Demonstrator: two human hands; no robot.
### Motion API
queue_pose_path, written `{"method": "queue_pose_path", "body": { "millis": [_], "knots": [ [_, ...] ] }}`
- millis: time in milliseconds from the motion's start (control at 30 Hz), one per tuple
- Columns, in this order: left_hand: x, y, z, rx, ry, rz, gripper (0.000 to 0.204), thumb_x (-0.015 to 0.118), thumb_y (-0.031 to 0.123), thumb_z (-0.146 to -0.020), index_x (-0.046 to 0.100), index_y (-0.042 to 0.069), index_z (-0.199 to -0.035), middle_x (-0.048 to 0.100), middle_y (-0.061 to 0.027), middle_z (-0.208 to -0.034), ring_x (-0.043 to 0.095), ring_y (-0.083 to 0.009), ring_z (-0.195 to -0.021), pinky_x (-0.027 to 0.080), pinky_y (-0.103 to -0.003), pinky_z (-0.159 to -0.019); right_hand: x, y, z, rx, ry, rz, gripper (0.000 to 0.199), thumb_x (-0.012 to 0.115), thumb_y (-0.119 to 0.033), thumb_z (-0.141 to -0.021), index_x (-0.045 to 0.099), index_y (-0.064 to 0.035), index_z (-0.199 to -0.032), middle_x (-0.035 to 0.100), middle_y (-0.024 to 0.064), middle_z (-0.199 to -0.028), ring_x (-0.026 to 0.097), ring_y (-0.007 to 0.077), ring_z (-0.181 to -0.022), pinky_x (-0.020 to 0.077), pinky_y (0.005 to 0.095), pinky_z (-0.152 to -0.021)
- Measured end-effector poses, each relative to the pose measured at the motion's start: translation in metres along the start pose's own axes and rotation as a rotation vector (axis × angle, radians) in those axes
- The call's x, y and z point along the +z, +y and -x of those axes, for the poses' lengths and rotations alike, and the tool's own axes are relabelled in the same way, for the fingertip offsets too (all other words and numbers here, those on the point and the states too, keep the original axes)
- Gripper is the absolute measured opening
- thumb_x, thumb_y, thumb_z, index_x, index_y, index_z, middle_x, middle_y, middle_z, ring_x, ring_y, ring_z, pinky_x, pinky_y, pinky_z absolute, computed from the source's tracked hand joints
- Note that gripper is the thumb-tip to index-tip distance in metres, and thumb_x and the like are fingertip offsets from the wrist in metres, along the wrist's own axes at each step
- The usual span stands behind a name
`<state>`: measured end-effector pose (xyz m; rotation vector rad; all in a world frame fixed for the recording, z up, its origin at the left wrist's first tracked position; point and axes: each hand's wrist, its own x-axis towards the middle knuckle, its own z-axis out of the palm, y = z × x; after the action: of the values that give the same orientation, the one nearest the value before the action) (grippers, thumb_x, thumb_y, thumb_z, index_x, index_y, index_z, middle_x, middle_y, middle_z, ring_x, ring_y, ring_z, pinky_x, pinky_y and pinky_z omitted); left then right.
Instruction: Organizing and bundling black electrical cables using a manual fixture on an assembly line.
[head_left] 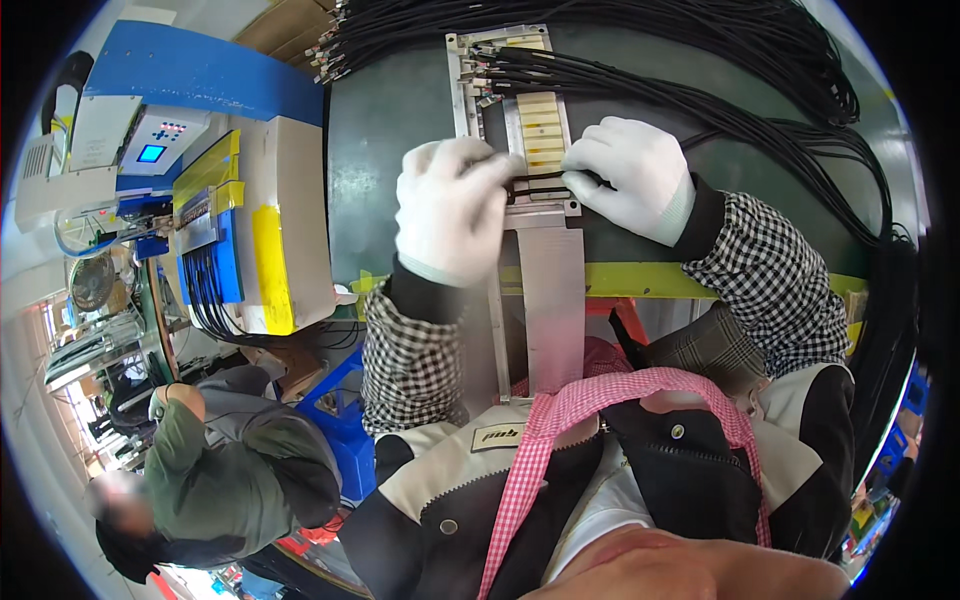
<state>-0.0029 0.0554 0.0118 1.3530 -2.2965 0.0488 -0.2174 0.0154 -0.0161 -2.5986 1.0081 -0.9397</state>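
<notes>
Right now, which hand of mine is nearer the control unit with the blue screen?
Left. Your left hand is right of the control unit; your right hand is farther right, past the left.

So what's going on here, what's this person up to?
The person is working in white gloves with black cables at a slotted fixture on a green bench. The right hand pinches a cable that lies across the fixture's near end. The left hand is at that cable's other side; its grip is unclear. More cables lie over the far end.
</notes>
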Motion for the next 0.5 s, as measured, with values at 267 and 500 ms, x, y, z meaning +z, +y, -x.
{"method": "queue_pose_path", "body": {
  "millis": [267, 500],
  "knots": [
    [0.003, 0.012, 0.000, 0.078, -0.124, -0.096, 0.028, 0.059, 0.011, -0.072, 0.062, 0.010, -0.100, 0.060, -0.0014, -0.099, 0.056, -0.0202, -0.086, 0.045, -0.030, -0.079, -0.012, -0.020, 0.006, -0.096, -0.076, 0.316, 0.015, 0.064, -0.010, -0.071, 0.061, -0.0108, -0.085, 0.056, 0.0010, -0.088, 0.051, 0.0181, -0.075, 0.0430, 0.0301, -0.069],
    [-0.013, 0.009, -0.028, -0.300, -0.310, 0.170, 0.025, 0.059, 0.015, -0.076, 0.061, 0.010, -0.100, 0.060, -0.0040, -0.098, 0.059, -0.0245, -0.074, 0.049, -0.034, -0.067, -0.017, 0.015, -0.007, 0.050, -0.015, 0.037, 0.024, 0.065, -0.016, -0.074, 0.061, -0.0126, -0.097, 0.056, 0.0001, -0.095, 0.052, 0.0184, -0.081, 0.0429, 0.0289, -0.077]
  ]
}}
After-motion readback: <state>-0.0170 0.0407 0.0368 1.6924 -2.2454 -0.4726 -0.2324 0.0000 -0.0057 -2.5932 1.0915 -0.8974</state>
